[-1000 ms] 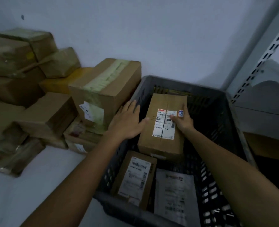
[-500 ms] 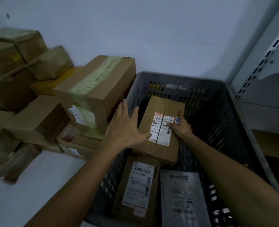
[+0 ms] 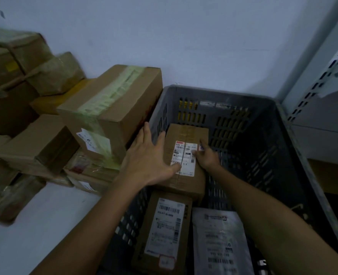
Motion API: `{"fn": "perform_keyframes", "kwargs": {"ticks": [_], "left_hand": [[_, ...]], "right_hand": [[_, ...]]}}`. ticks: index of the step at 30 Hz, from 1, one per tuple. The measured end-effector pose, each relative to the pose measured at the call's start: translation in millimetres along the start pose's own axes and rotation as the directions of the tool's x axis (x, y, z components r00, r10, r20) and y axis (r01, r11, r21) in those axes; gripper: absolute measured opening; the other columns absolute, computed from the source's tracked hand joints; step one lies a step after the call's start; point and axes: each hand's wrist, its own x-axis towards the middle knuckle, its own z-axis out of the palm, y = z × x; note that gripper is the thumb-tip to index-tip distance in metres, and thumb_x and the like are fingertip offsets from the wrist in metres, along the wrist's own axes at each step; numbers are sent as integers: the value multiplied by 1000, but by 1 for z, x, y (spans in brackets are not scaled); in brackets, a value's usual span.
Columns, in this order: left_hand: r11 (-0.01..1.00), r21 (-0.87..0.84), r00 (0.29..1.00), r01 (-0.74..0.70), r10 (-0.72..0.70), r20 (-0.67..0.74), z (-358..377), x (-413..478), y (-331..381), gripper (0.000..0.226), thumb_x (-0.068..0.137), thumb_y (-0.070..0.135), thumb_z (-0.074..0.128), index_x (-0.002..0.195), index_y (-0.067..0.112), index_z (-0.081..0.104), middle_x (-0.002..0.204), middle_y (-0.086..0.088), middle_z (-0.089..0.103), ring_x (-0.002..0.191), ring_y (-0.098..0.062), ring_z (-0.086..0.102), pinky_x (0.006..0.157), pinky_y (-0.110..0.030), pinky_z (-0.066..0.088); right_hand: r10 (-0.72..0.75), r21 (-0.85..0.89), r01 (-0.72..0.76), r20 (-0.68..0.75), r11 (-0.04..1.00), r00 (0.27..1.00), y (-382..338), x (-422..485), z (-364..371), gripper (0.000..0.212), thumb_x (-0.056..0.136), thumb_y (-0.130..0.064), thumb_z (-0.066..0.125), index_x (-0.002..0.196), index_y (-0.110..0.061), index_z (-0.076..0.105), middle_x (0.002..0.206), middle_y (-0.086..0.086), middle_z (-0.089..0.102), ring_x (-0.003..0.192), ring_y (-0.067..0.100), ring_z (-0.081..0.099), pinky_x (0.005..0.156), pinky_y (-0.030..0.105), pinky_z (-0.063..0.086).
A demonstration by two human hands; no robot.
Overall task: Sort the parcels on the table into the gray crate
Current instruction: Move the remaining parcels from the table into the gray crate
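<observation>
The gray crate [image 3: 223,92] stands on the right side of the table. Inside it, near the far left wall, lies a brown cardboard box [image 3: 186,132] with a white label on top. My right hand [image 3: 208,158] holds its right side, thumb and fingers on the label. Spread flat, my left hand [image 3: 148,159] hovers over the crate's left wall and the box's left edge, its thumb tip above the label. In the crate's near end lie a slim brown parcel [image 3: 166,229] and a white mailer bag [image 3: 219,241].
A big taped carton [image 3: 112,108] sits against the crate's left wall. Several more brown parcels [image 3: 35,139] are piled to the left on the white table [image 3: 35,225]. A perforated metal shelf post [image 3: 323,76] rises at right. The wall is close behind.
The labelled box has gone lower into the crate with my right hand on it. My left hand has come off the box's side and spread open above it.
</observation>
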Motion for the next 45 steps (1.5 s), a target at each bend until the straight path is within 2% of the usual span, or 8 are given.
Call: {"fn": "perform_keyframes", "kwargs": {"ticks": [14,20,25,29,31,34,40,45], "left_hand": [[979,-72,976,-192,183,-117,-1,-7,-2,63,85,50,52,142,36,29,158,2,-5,145,-28,-9,116,-47,-3],[836,-316,771,-449,183,-610,-17,-24,-27,36,80,20,52,114,18,65,130,-2,58,123,-20,49,107,-31,32],[907,-287,637,-307,-29,-771,-37,-33,-95,48,78,21,56,126,17,53,139,-11,43,127,-32,37,103,-41,32],[781,-616,807,-100,-299,-510,-30,-17,-157,87,81,24,69,147,22,13,155,-5,13,141,-25,18,109,-41,28],[543,-835,929,-90,-257,-267,-20,-7,-180,102,80,24,71,148,31,-4,157,-1,11,142,-25,21,110,-47,32],[479,-878,970,22,-223,-97,-3,0,-196,99,82,22,70,149,27,-2,156,-2,19,140,-27,27,108,-49,36],[351,-904,933,-246,-166,-319,-22,-3,-199,65,87,12,63,143,21,32,138,8,45,125,-14,44,93,-29,49],[194,-902,918,-385,-18,-395,-62,-8,-209,61,83,-1,55,137,21,38,135,7,44,132,-14,39,93,-20,43]], "right_hand": [[-231,-234,209,-70,949,970,-38,-27,-7,68,94,-42,50,150,-19,19,147,19,36,132,37,37,104,43,38],[-546,-89,538,-143,838,826,-130,-77,-43,67,94,-40,51,149,-15,24,153,4,30,141,21,28,111,34,28],[-603,105,608,-80,787,794,-186,-114,-27,81,88,-46,58,151,-20,16,158,-1,19,144,16,19,113,31,23],[-545,-11,550,119,835,830,-205,-113,2,109,66,-72,61,151,-33,5,159,2,14,144,26,21,113,47,29],[-475,-120,501,191,857,859,-207,-106,16,110,64,-72,63,150,-33,7,156,5,23,139,30,31,108,49,36],[-476,-142,493,139,858,869,-206,-101,33,100,67,-72,62,147,-33,16,146,5,39,127,30,45,99,51,44],[-512,44,517,-93,855,854,-216,-111,18,68,80,-54,63,137,-25,41,125,6,59,113,27,56,92,47,49],[-572,77,603,-240,794,784,-240,-124,-30,48,84,-38,67,126,-21,53,111,-5,56,102,11,53,74,9,45]]}}
